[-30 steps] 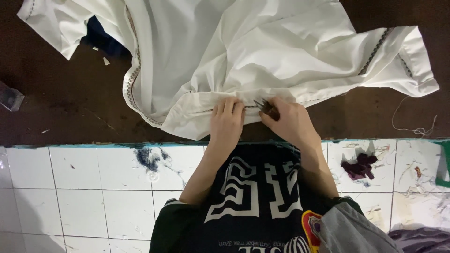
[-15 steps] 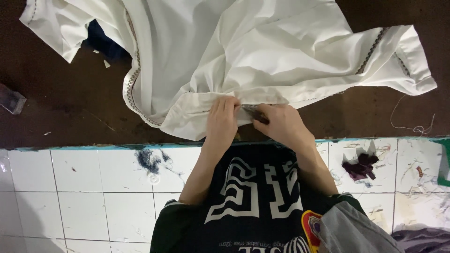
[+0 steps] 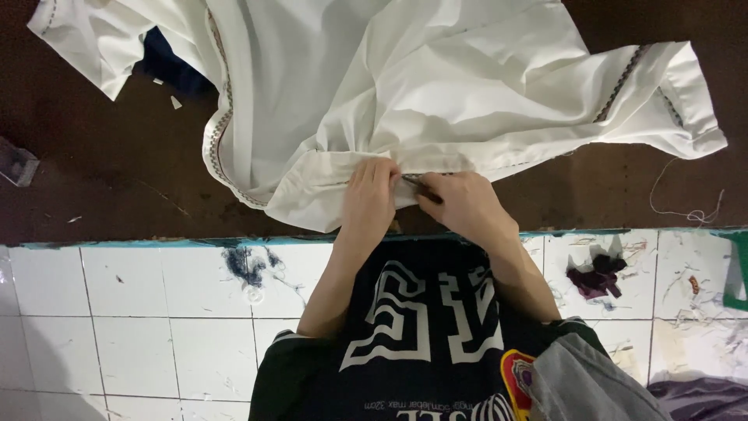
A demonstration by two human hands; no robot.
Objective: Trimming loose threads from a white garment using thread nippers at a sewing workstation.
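Fingers [image 3: 372, 173] on white garment [image 3: 436, 93] hem, small tool [image 3: 421, 187] alongside

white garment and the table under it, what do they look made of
White garment: looks like thin woven cloth, matte, since it creases and folds softly; patterned trim along its edges. Table: dark brown, dull and scuffed, perhaps wood or board; hard to say.

Both hands side by side, left hand [image 3: 368, 196] fingers curled down, right hand [image 3: 461, 204] pinching, forearms angled inward
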